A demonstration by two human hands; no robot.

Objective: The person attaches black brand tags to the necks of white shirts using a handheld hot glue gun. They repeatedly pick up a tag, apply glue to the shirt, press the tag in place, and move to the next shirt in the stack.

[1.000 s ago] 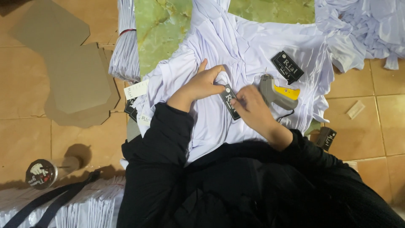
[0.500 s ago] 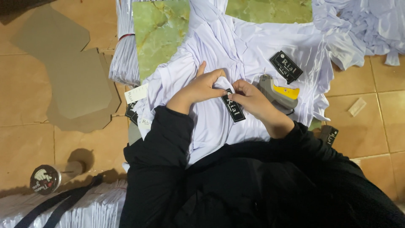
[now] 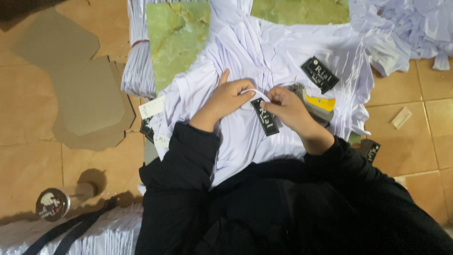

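The right hand (image 3: 289,109) covers most of the grey-and-yellow tagging gun (image 3: 317,105), so its grip there is hard to read. The black hang tag (image 3: 265,117) lies on the white shirt (image 3: 264,61), its long axis running from the hands toward the person (slightly slanted). Left hand (image 3: 227,97) fingers are pinched together on a fold of white cloth just above the tag; right fingers pinch there too.

White garment (image 3: 264,56), plain, unpatterned. Hang tag (image 3: 265,117) black with white lettering; a second black tag (image 3: 320,74) far right. Tagging gun (image 3: 317,105) grey with yellow panel. Board (image 3: 177,40) green, marbled. Floor tiles (image 3: 28,118) tan. Cardboard (image 3: 80,94) grey-brown. Sleeves (image 3: 188,165) black.
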